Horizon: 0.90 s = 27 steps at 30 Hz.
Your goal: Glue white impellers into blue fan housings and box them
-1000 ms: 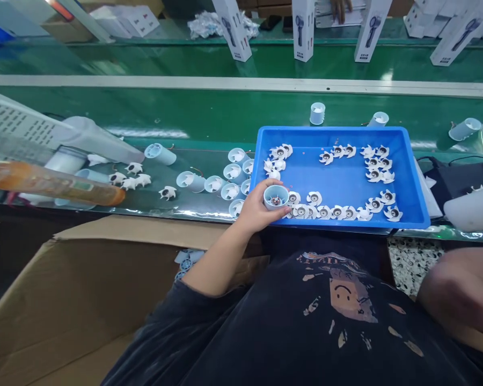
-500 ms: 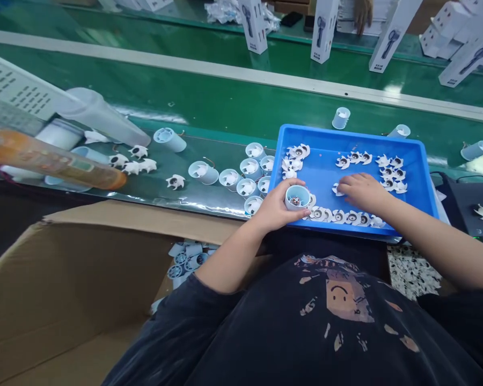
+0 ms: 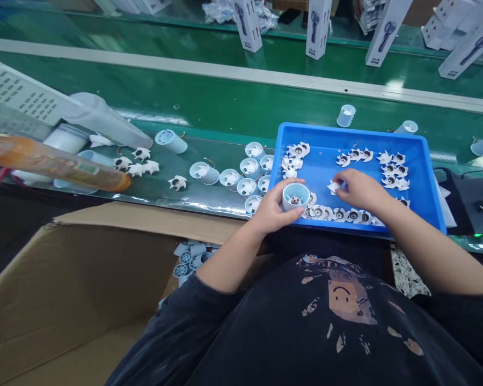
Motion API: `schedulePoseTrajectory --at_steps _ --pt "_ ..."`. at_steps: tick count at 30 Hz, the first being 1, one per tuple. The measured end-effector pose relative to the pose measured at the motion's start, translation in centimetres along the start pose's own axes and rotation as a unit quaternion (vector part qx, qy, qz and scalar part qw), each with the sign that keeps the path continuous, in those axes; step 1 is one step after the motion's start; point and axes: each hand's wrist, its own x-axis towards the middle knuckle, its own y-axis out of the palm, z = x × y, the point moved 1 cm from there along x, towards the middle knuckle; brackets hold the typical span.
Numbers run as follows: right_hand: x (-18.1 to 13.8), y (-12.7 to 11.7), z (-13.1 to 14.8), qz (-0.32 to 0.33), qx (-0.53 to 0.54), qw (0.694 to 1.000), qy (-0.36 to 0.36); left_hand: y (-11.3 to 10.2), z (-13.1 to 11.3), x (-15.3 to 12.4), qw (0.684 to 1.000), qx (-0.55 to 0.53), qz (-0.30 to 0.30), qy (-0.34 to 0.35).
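My left hand (image 3: 270, 209) is wrapped round a light-blue fan housing (image 3: 296, 197), a short round tube held upright at the blue tray's front left corner. A copper motor core shows inside its open top. Over the tray (image 3: 322, 166), my right hand (image 3: 356, 188) pinches a small white fan blade (image 3: 333, 187) between thumb and fingers, just right of the housing. More white fan blades (image 3: 339, 214) lie in rows along the tray's front, left, back and right sides, several with their dark round hubs facing up.
Left of the tray stand several light-blue housings (image 3: 229, 178) with white blades inside. Loose fan blades (image 3: 177, 183) lie farther left, near an orange-tipped tube (image 3: 64, 163). White printed boxes (image 3: 319, 27) stand across the green bench. A cardboard box (image 3: 104, 257) is open below on the left.
My right hand has lifted the fan blade slightly off the tray floor and drawn it a little left, towards the housing. The left hand still holds the housing, almost unmoved.
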Motion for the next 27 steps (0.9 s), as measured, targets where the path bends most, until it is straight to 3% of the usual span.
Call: schedulePoseTrajectory --at_steps 5,10,14,19,21,24,27 --pt "-4.0 -0.4 2.5 -0.04 0.183 0.973 -0.137 1.2 -1.3 -0.3 0.979 0.194 0.016 0.057" --pt "-5.8 -0.1 4.6 -0.169 0.135 0.944 -0.25 2.9 -2.9 -0.5 0.915 0.368 0.008 0.168" --pt "-5.4 0.2 5.1 -0.199 0.116 0.935 -0.271 3.8 -3.6 -1.1 0.873 0.426 -0.045 0.234" --pt "-5.4 0.5 5.0 -0.222 0.145 0.926 -0.268 4.4 -4.1 -1.4 0.877 0.415 -0.047 0.238" --pt "-6.3 -0.1 4.5 -0.225 0.162 0.923 -0.267 4.0 -4.5 -1.1 0.891 0.393 -0.014 0.226" --pt "-8.6 -1.4 3.1 -0.149 0.23 0.918 -0.287 1.9 -4.8 0.5 0.902 0.382 0.024 0.201" --pt "-11.4 -1.6 0.8 -0.092 0.299 0.915 -0.253 -2.1 -3.8 4.2 0.893 0.417 -0.051 0.161"
